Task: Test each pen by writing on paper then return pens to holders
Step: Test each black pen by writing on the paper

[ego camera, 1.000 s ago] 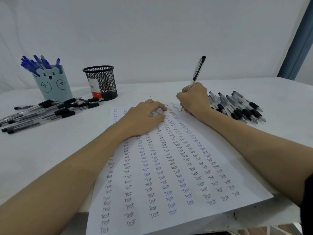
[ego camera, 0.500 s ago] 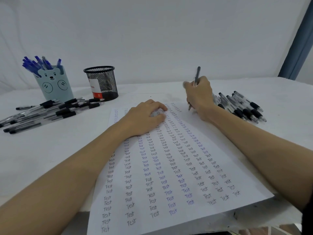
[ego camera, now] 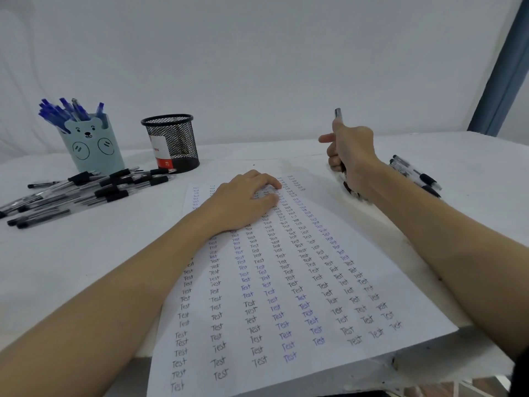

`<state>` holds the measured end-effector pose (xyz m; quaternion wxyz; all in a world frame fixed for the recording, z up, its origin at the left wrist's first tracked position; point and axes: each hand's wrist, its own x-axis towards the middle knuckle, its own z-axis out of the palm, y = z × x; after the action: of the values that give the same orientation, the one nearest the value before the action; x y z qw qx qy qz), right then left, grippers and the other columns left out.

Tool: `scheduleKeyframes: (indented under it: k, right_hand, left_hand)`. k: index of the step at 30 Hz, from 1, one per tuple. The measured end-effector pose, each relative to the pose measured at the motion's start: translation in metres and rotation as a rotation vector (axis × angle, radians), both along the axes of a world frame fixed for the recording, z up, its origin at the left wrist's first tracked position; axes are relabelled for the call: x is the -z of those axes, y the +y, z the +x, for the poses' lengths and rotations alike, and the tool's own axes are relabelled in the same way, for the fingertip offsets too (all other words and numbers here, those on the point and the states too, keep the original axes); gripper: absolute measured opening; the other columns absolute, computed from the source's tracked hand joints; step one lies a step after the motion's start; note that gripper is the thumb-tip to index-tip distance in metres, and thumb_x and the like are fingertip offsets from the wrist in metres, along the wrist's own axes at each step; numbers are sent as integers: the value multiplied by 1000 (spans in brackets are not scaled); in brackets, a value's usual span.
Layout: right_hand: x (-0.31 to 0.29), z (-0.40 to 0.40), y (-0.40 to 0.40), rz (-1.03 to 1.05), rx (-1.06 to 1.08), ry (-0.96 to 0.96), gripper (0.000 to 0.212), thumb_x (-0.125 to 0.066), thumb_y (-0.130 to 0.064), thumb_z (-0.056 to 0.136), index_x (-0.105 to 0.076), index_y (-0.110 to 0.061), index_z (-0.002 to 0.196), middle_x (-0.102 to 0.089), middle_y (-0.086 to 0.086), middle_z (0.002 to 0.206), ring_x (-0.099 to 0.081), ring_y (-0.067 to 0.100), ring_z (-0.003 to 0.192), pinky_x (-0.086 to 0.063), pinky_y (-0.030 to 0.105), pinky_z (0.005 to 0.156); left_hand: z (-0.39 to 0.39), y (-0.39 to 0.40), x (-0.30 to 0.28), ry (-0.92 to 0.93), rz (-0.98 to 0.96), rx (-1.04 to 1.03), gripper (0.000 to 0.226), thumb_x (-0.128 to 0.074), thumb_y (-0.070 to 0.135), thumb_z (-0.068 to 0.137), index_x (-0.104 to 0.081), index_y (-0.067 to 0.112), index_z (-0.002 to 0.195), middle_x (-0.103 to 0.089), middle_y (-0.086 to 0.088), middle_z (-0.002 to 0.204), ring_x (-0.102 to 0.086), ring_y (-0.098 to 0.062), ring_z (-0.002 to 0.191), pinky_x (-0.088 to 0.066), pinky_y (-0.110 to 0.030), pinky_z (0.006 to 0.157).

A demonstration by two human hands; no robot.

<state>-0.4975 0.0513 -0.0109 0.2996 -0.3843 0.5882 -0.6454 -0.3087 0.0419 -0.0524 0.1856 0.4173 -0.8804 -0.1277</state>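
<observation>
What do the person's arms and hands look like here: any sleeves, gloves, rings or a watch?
Both forearms are bare up to the frame edge. The left hand and right hand show no gloves, rings or watch. A sliver of dark fabric, perhaps a sleeve, shows at the right arm's lower edge.

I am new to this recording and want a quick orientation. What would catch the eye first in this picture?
First, the sheet of paper in the centre, filled with columns of the word "Test" in black and blue ink, with the left hand resting on its upper part. To its right, the right hand grips a black pen raised off the paper. At far left stands a bear-faced holder full of blue pens.
</observation>
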Motion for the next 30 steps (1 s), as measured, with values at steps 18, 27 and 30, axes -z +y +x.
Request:
scheduleKeyframes:
  k: [18,27,30]
  right_hand:
    - [-11,-36,5,277,-23,603,17,-67,-9,84,-51,-6,78,-61,12,65,-53,16,45,-44,26,53]
    - [-2,-56,3,440,106,1030,45,-68,-15,80,-29,-12,57,-30,1,52,-28,18,47,-22,24,44]
    - [1,-56,2,446,128,1021,47,-70,-16,78,-28,-12,57,-31,2,52,-27,17,46,-21,24,43]
  left_hand:
    - [0,0,0,5,-2,5,30,-43,37,96,-50,31,125,-46,8,126,-43,-12,117,-33,-38,103]
    - [0,1,0,5,-6,4,30,-43,37,96,-51,31,125,-46,8,125,-44,-12,116,-33,-36,102]
    - [1,0,0,7,-9,6,30,-43,37,97,-50,31,125,-46,8,127,-44,-12,116,-33,-36,102]
